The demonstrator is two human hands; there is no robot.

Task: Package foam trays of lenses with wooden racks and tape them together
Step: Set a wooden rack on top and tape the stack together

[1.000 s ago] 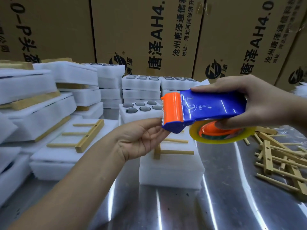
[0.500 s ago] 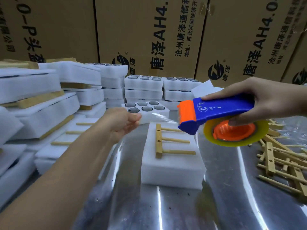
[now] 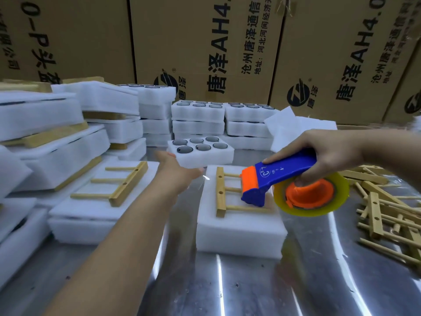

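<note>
The tape dispenser (image 3: pixel 280 176) is gripped by curled fingers (image 3: pixel 287 156) of the right hand (image 3: pixel 330 153), just above the wooden rack (image 3: pixel 221 192) on the foam tray (image 3: pixel 239 226). Left of the tray, the left hand (image 3: pixel 176 172) is held; its grasp cannot be told.

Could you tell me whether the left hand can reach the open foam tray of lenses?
Probably yes: the left hand is just in front of the foam tray of lenses, with nothing between them; the tape dispenser is further right.
</note>
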